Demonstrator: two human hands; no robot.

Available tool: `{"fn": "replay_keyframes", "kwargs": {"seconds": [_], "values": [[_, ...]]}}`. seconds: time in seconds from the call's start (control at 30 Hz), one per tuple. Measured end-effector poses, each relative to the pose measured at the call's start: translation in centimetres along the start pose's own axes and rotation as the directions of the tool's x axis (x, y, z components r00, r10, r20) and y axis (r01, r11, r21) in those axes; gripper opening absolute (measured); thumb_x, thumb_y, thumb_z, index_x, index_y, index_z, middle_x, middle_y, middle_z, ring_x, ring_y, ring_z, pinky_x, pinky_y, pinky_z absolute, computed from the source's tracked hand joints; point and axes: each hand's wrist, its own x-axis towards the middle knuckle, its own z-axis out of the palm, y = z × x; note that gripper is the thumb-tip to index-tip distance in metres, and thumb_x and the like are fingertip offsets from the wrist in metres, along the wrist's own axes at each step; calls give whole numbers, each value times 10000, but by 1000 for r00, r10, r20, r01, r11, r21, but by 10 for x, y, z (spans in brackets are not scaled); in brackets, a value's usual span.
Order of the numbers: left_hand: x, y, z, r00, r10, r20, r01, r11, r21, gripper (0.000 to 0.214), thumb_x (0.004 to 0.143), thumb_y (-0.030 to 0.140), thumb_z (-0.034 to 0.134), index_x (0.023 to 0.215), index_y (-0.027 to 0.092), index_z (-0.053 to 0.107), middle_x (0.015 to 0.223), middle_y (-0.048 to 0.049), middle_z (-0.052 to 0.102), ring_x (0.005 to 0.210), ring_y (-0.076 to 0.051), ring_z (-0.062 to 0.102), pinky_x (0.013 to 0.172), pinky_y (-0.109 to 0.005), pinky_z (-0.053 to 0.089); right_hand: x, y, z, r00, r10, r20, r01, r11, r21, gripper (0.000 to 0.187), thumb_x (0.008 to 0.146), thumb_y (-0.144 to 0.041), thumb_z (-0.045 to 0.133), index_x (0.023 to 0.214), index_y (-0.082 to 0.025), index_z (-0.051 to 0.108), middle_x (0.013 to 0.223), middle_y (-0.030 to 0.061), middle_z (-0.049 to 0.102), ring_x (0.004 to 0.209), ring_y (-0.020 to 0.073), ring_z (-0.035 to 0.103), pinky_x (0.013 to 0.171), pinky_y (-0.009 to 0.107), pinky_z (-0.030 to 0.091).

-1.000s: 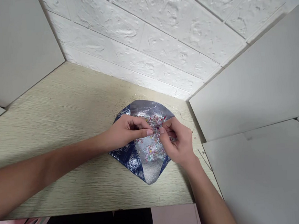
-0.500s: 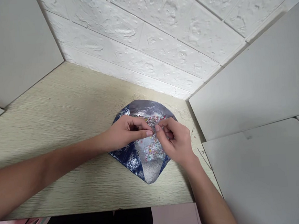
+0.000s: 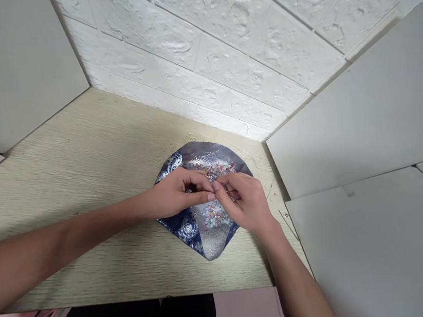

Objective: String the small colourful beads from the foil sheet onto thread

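Observation:
Over an opened bag (image 3: 214, 244) with a silvery inside and dark blue patterned outside, my two hands meet fingertip to fingertip. My left hand (image 3: 179, 192) pinches with thumb and forefinger, and my right hand (image 3: 246, 197) pinches just beside it. A thin pale thread (image 3: 211, 178) shows at the fingertips; any bead held between them is too small to make out. Small multicoloured beads (image 3: 216, 216) lie in the bag below the hands, some pale, others red or yellow. The hands cover part of the pile.
The bag lies on a pale wood-grain tabletop (image 3: 86, 153). Behind it rises a white brick-patterned wall (image 3: 189, 57). White panels (image 3: 340, 119) stand close on the right, and another panel (image 3: 24, 65) at the left. Fine loose strands (image 3: 270, 188) and a thin rod (image 3: 288, 224) lie by the right edge.
Both hands have come down slightly towards me, and the right has shifted a little left, bringing the fingertips together. The bag stays in place.

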Motion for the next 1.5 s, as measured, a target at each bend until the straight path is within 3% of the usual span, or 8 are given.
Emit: {"fn": "replay_keyframes", "kwargs": {"seconds": [0.23,0.43,1.23,1.5], "values": [[-1,5,0,996,18,89,-22,999,48,179,838,314,608,785,165,692,816,-32,639,772,-149,566,736,-275,453,0,0,0,999,-15,49,15,1000,8,149,903,-219,501,793,-177,594,601,-31,556,546,89,479,562,238,397],[-3,9,2,981,30,192,-39,998,40,120,846,244,612,815,181,710,875,-33,655,852,-159,596,813,-273,459,1,-1,-1,998,-20,67,20,1000,1,168,903,-220,497,778,-169,598,578,-34,526,536,91,463,573,245,395],[-5,8,2,974,8,227,-38,991,129,166,873,281,591,856,157,700,894,-33,657,849,-156,594,805,-277,466,0,-2,0,993,-12,119,13,1000,-7,205,921,-236,463,767,-175,584,584,-27,509,544,97,451,582,250,389],[-4,10,3,962,-54,269,6,985,174,146,854,265,607,823,153,695,854,-28,638,820,-155,602,778,-270,466,0,-4,-2,971,61,231,-50,997,-54,228,935,-263,428,763,-181,553,587,-26,506,548,104,457,581,244,364]]}}
